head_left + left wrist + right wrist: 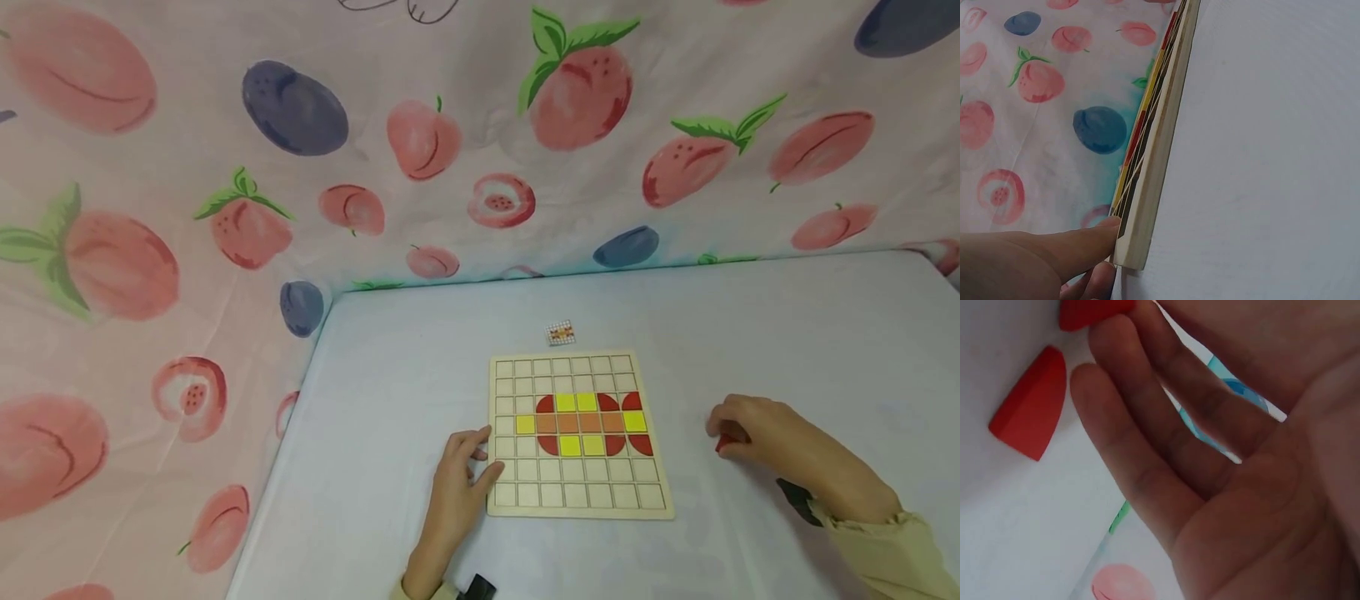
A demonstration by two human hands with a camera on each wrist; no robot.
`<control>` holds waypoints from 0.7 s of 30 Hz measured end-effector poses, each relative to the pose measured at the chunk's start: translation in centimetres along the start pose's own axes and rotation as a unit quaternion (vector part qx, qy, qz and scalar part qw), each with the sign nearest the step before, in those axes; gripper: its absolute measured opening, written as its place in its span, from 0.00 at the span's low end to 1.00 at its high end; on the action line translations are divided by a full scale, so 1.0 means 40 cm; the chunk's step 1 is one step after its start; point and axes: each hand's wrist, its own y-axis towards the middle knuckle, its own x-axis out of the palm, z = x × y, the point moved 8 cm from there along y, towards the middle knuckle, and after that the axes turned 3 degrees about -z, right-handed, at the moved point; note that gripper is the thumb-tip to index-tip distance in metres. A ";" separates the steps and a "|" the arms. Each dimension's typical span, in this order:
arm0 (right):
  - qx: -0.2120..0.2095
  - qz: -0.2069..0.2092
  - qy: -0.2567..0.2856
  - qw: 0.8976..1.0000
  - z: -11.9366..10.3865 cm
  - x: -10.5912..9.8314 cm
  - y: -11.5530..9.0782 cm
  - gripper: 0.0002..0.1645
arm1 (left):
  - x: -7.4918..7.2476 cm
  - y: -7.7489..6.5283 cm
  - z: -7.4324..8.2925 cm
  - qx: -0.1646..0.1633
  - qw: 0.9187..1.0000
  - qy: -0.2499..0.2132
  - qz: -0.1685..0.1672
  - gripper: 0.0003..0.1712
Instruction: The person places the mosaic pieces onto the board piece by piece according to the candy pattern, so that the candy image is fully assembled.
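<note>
A square wooden grid board [576, 496] lies on the white table, with yellow, orange and red tiles forming a fish-like shape. My left hand [457, 483] is at its left edge, the thumb over the rim and the forefinger touching the side. In the left wrist view, a straight finger [1085, 247] touches the board's edge [1154, 162]. Right of the board, my right hand [772, 437] pinches a red curved tile [1094, 311] at its fingertips. Another red curved tile [1034, 403] lies on the table beside those fingers.
A small pattern card [560, 333] lies behind the board. The white table [405, 367] meets a fruit-printed cloth [480, 125] at the back and left. Dark camera straps [798, 502] show at the wrists.
</note>
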 end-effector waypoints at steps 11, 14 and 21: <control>-0.049 0.041 0.002 0.998 -0.021 -0.008 0.007 0.16 | -0.001 0.001 0.003 0.015 1.000 -0.001 0.006 0.28; -0.045 0.048 0.006 0.998 -0.029 -0.013 0.015 0.15 | 0.000 0.002 0.002 0.008 1.000 0.002 0.003 0.29; -0.038 0.011 0.023 0.999 -0.059 -0.014 0.047 0.11 | -0.001 0.002 0.001 0.003 1.000 0.006 0.002 0.29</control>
